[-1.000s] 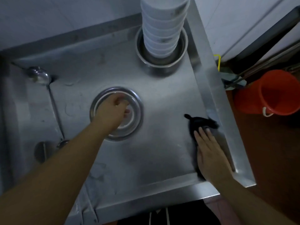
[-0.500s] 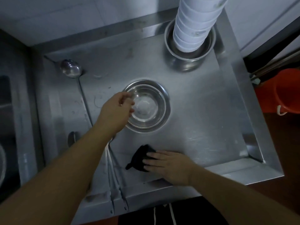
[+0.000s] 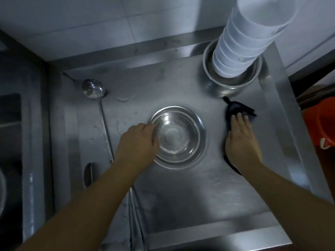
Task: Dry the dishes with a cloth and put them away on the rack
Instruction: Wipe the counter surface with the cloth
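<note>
Left hand (image 3: 137, 142) grips the steel bowl (image 3: 178, 136) rim; right hand (image 3: 242, 137), fingers straight, presses the black cloth (image 3: 235, 108) flat

A steel counter (image 3: 181, 196) with a raised rim fills most of the view, its surface dotted with water drops. Behind it runs a wall of pale tiles (image 3: 108, 24). At the far right, beyond the counter's edge, an orange bucket (image 3: 320, 124) with a white handle stands on a dark reddish floor (image 3: 328, 171). To the left lies what looks like a sink basin (image 3: 10, 142), though it is too dark there to be sure.
</note>
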### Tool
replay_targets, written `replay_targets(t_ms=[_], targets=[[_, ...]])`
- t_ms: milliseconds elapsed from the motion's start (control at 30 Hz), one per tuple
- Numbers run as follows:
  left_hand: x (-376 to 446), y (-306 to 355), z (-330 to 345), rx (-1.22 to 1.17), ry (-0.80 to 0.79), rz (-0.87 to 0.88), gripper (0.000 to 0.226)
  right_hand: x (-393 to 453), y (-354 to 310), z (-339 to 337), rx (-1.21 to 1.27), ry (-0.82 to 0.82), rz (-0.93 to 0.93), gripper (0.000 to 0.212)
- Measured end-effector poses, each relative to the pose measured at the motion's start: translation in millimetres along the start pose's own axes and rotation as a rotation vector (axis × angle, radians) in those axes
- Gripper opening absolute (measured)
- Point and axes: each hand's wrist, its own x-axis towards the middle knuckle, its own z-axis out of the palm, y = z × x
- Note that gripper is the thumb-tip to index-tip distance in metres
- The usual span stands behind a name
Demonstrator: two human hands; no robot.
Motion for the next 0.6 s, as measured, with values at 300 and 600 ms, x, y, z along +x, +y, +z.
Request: replay_targets(t_ms=[300,600], targets=[[0,-31,-15,-0.186,0.095,-0.068,0.038,156,-167,18,-0.075,0.041,-0.244,0.065],[-22,-56,-23,-0.303,0.176,-0.206,0.039,161,-249,51,-0.161,-0.109,-0.709,0.061]])
